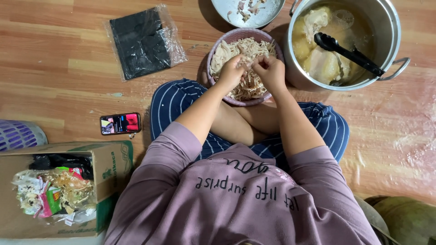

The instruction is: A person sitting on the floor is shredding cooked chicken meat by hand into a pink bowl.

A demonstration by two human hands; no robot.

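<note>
- Forearms reach forward from the mauve sleeves, over crossed legs in striped navy trousers, and meet above a pink bowl [218, 47] of shredded pale meat [247, 84] on the wooden floor [59, 90].
- Left hand [232, 72] is curled, fingers pinched on a piece of the shredded meat over the bowl.
- Right hand [271, 71] is curled likewise, fingertips closed on the same clump, the two hands touching.
- Bowl sits just in front of the knees, beside a steel pot [390, 27] of broth with a black ladle [347, 52] in it.
- Metal plate [227, 9] with scraps is cut off by the top edge.
- Fingertips are partly hidden among the shreds, so the exact grip is hard to make out.
- Phone [120, 123], a black packet [143, 41] and a cardboard box [111, 165] of rubbish lie to the left.
</note>
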